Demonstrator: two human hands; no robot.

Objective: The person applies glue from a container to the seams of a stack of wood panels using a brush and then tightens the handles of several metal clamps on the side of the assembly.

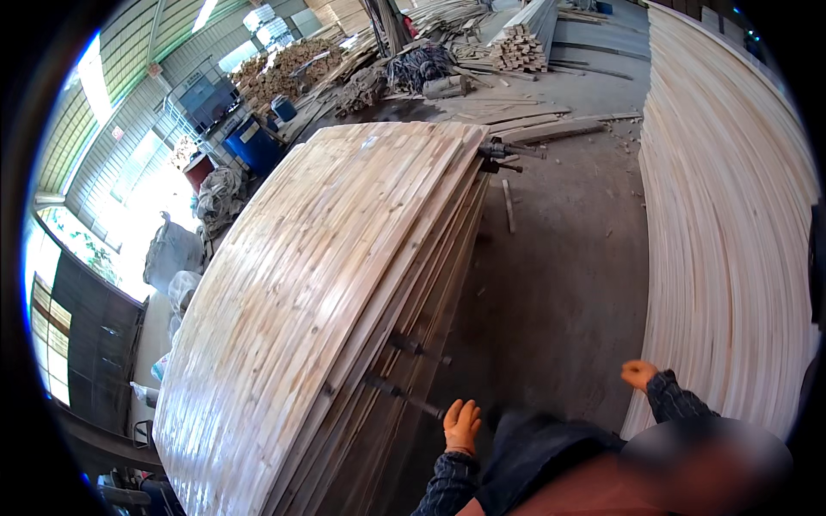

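Note:
My left hand (pixel 462 426), in an orange glove, is raised beside the tip of a dark metal clamp rod (pixel 404 396). Its fingers are spread, and I see nothing in them. The rod sticks out from the side of a large, tilted stack of glued pine panels (pixel 318 232). My right hand (pixel 638 375), gloved in orange too, is curled closed at the near edge of a tall stack of pale boards (pixel 731 215). Nothing shows in it, and whether it touches the boards is unclear. Striped dark sleeves cover both forearms.
More clamp ends (pixel 508 155) jut from the panel stack's far corner. Loose planks (pixel 551 129) and a thin stick (pixel 509 206) lie on the concrete floor (pixel 559 284). Blue drums (pixel 252 144) and sacks (pixel 172 249) stand at left, with timber piles (pixel 520 49) behind.

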